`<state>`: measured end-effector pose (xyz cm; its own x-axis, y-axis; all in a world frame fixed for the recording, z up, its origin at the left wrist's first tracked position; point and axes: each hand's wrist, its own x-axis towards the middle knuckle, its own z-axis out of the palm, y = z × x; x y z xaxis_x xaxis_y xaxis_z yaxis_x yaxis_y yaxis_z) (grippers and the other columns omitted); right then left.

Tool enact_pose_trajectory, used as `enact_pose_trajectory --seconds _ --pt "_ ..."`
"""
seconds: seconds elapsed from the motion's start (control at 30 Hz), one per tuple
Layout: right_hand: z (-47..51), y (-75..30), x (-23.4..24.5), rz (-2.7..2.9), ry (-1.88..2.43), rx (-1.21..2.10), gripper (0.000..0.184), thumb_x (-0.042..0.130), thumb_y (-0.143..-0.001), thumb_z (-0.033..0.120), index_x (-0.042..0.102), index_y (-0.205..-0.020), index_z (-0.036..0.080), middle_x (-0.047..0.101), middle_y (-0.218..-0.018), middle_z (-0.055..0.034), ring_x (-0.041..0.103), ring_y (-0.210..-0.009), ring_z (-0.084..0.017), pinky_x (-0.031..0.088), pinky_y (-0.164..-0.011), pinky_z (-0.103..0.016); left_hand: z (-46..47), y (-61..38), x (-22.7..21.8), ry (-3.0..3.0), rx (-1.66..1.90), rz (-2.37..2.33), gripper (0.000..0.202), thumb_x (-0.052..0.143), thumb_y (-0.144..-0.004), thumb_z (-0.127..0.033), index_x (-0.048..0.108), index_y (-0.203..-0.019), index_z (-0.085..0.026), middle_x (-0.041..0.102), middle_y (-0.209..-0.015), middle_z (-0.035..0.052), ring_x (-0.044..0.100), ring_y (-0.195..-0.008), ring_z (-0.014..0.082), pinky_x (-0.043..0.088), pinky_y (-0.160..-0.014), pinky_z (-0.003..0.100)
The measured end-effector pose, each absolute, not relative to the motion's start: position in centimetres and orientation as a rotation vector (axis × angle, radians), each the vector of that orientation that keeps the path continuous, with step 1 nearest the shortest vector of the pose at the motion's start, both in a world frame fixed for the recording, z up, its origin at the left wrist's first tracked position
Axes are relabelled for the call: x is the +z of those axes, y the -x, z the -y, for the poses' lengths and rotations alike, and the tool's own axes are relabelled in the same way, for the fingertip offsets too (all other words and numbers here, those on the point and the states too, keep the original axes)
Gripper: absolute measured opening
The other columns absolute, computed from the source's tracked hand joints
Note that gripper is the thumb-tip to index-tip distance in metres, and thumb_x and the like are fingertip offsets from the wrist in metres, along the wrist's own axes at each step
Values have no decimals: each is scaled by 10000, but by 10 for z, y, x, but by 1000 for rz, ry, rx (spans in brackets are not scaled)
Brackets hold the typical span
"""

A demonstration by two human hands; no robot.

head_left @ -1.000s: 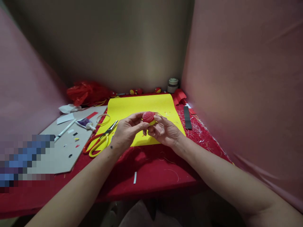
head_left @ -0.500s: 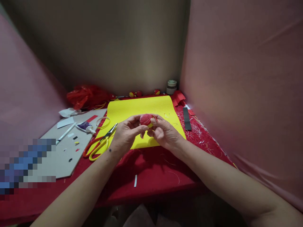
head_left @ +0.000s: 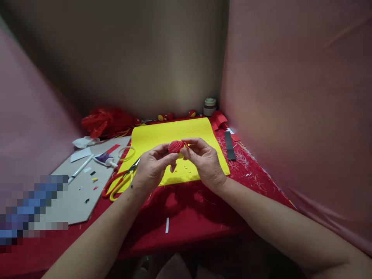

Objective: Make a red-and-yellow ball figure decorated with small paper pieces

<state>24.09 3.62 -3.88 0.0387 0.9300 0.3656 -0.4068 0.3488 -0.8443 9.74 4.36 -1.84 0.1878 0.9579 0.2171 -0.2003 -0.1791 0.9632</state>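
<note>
A small red ridged ball point(head_left: 175, 147), part of it hidden by fingers, is held up over a yellow corrugated sheet point(head_left: 171, 130). My left hand point(head_left: 155, 162) is closed on the ball's left side between thumb and fingers. On its right side my right hand point(head_left: 203, 157) pinches a thin red strip or flap point(head_left: 186, 145) at the ball's edge; a bit of yellow shows beneath. Close by the left wrist lie scissors point(head_left: 123, 180) with red and yellow handles, partly behind that hand.
A grey board point(head_left: 65, 164) at left carries a purple glue tube point(head_left: 105, 159), a pen point(head_left: 81, 168) and paper scraps. Farther back are a red plastic bag point(head_left: 107, 121), small red-yellow figures point(head_left: 192, 113) and a lidded jar point(head_left: 209, 107). A black strip point(head_left: 229, 145) lies at right.
The ball has turned and shifted slightly left in my hands. My right hand's fingers have moved to its right edge, drawing a little away from the left hand.
</note>
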Motion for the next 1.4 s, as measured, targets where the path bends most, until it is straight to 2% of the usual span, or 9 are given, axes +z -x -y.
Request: enact_pose_trajectory --seconds 0.13,0.43,0.73,0.97,1.17,1.4 --pt "-35 -241 -38 1078 610 1104 241 803 -676 345 697 -872 251 683 -847 3 596 -744 -140 491 -768 -331 -43 -98 -17 -1332 1266 -839 283 808 -613 -193 720 -877 -138 676 -794 28 520 -533 74 428 -466 215" --pt "-35 -239 -43 1052 650 1057 204 803 -678 327 761 -873 286 700 -855 2 622 -766 -150 528 -821 -378 -41 -97 -17 -1438 1282 -891 245 789 -665 -224 707 -877 -134 679 -722 25 528 -528 90 440 -492 235" --pt "-32 -242 -45 1214 659 726 170 736 -774 247 761 -921 329 699 -1060 -19 630 -1039 -196 492 -980 -423 -43 -96 -22 -1452 1299 -846 239 789 -681 -227 723 -897 -148 689 -789 26 537 -545 81 455 -501 224" --pt "-32 -243 -48 1305 679 671 214 691 -825 246 734 -1014 337 689 -1065 -19 629 -1025 -190 517 -949 -407 -41 -95 -19 -1481 1290 -894 225 789 -685 -243 731 -881 -150 701 -765 26 537 -533 88 456 -492 228" --pt "-34 -242 -53 1387 679 455 246 649 -863 199 723 -1072 306 703 -1060 -37 652 -1001 -187 537 -933 -400 -41 -94 -19 -1461 1292 -854 226 789 -689 -225 728 -889 -140 697 -736 24 546 -534 91 461 -499 222" --pt "-36 -243 -57 1547 650 43 322 565 -905 115 658 -1206 181 698 -1117 -119 653 -1063 -209 559 -939 -390 -40 -96 -17 -1434 1319 -823 219 775 -691 -200 727 -893 -130 672 -716 7 526 -528 80 455 -491 211"
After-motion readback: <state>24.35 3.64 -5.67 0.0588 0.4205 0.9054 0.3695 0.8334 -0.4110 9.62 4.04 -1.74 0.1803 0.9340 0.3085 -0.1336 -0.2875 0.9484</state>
